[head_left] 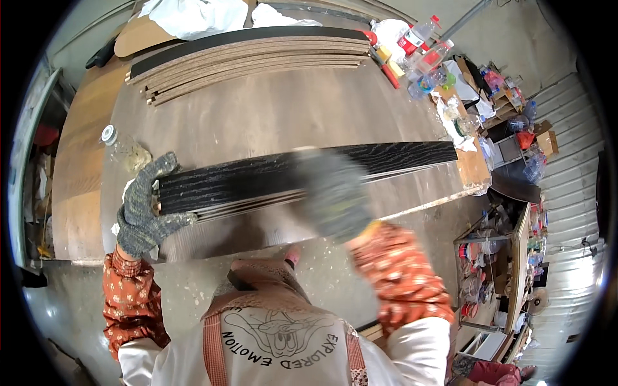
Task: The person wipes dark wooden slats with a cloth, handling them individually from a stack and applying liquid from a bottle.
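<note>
A stack of long, narrow black wood-grain boards (399,154) lies across the bench in front of me. My left hand (145,206), in a grey knitted glove, grips the stack's left end, fingers at the far edge and thumb along the near edge. Over the middle of the top board is my right hand (335,193), gloved the same way and smeared by motion. Its fingers cannot be made out, nor whether anything is in them. A clear plastic bottle with a white cap (125,148) lies just beyond my left hand.
Another pile of boards (257,55) with brown edges lies along the bench's far side. Plastic bottles (421,35), a red-handled tool (389,74) and crumpled paper (454,122) crowd the right end. The wooden bench top (277,109) has worn edges. Cluttered shelves (489,270) stand at right.
</note>
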The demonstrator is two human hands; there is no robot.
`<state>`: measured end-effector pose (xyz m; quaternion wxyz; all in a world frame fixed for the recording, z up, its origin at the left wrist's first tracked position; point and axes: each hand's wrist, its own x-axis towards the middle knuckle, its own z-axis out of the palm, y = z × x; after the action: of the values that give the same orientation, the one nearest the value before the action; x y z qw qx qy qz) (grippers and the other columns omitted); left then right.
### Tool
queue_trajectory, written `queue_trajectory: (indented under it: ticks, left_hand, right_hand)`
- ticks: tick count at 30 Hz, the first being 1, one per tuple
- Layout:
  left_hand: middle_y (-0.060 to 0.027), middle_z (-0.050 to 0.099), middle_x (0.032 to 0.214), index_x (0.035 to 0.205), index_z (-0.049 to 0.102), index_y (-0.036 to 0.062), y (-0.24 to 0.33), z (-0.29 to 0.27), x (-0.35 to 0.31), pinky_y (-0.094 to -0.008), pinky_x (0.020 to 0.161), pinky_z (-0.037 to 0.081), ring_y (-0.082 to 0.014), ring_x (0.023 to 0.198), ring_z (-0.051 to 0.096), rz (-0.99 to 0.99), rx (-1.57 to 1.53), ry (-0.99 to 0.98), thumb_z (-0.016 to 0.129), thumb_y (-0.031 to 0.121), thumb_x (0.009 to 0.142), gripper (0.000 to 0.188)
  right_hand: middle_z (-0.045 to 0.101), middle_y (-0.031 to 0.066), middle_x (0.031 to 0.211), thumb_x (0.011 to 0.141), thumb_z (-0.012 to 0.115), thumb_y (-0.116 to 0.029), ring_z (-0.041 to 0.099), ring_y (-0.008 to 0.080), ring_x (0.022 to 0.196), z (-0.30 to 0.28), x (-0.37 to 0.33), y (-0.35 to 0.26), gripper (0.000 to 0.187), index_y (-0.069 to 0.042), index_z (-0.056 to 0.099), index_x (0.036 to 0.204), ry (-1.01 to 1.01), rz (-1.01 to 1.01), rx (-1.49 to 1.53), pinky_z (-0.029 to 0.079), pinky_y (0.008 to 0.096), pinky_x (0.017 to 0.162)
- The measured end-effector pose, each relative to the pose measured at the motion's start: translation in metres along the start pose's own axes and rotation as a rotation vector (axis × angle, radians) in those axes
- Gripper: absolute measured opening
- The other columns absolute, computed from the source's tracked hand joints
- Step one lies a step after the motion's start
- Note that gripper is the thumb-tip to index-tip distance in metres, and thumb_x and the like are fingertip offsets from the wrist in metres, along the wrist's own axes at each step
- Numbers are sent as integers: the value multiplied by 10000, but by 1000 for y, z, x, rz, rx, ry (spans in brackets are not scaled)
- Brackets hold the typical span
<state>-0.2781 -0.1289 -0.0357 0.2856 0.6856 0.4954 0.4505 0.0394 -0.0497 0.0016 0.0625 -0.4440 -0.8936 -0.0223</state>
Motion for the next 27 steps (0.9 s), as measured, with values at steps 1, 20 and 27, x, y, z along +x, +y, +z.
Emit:
queue_trajectory:
  ticks: [1, 20, 27]
  left_hand:
    - [-124, 564, 1228, 1348, 423, 2, 2, -1, 0, -353, 922, 505, -224, 1103, 577, -18, -29, 12, 900, 237, 615, 906]
    - [-122, 555, 1224, 1450, 268, 32, -37, 26, -14, -314, 924, 502, -194, 1083, 568, 134, -296, 234, 867, 141, 649, 1006]
    - [-115, 549, 1230, 1409, 332, 0, -29, 27, -7, -330, 898, 501, -225, 1048, 580, 172, -239, 243, 850, 247, 685, 924]
  right_hand:
    - [612, 159, 876, 806, 547, -172, 601, 343, 787, 14, 5, -30, 297, -20, 594, 1056, 219, -181, -72, 494, 443, 699]
    - [590, 133, 800, 878, 543, -181, 588, 309, 733, 0, 7, -14, 170, -55, 613, 968, 316, -133, -81, 468, 468, 635]
    - [573, 107, 786, 837, 544, -97, 574, 286, 705, -1, 21, -68, 227, -48, 599, 1051, 368, -294, -94, 470, 407, 607]
